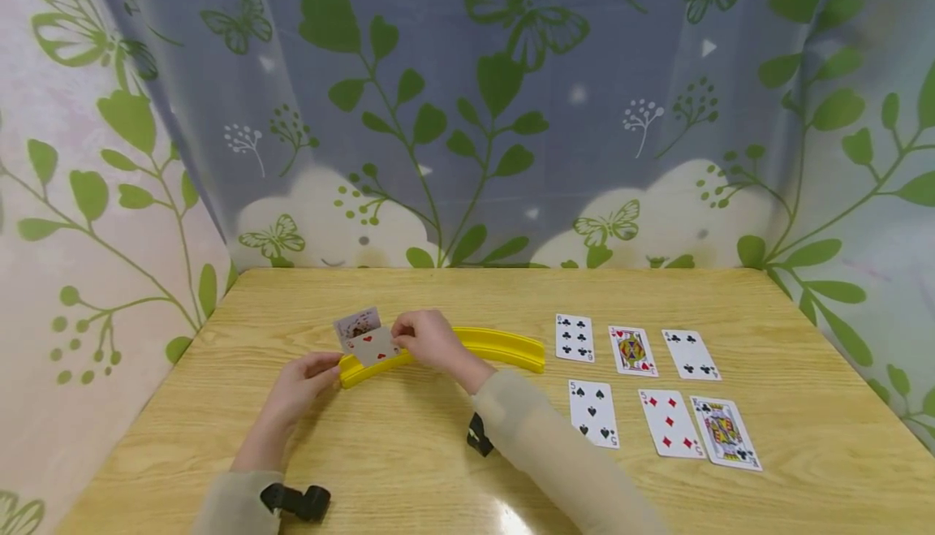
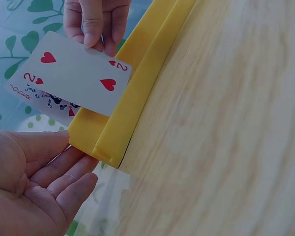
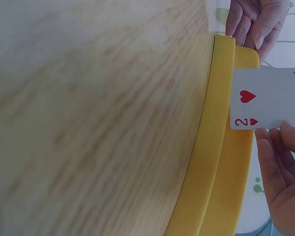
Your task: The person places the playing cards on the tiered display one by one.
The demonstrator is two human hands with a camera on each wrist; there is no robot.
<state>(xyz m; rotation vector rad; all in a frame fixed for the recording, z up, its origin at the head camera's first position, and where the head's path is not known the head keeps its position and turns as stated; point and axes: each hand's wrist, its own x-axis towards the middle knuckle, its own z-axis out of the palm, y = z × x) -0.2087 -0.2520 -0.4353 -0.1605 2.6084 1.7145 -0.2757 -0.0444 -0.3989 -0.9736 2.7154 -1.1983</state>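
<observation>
A curved yellow card holder lies on the table at left of centre. My left hand holds its left end, with the thumb on one side and the fingers on the other. By one edge, my right hand pinches a two of hearts between thumb and fingers. The card's lower edge is at the holder's groove, and the card tilts back. Behind it a joker stands in the holder, partly hidden by the two of hearts.
To the right on the wooden table, face-up cards lie in two rows. The far row has a six of clubs, a jack of hearts and a four of clubs. Nearer are a five of spades, a five of diamonds and a king of clubs.
</observation>
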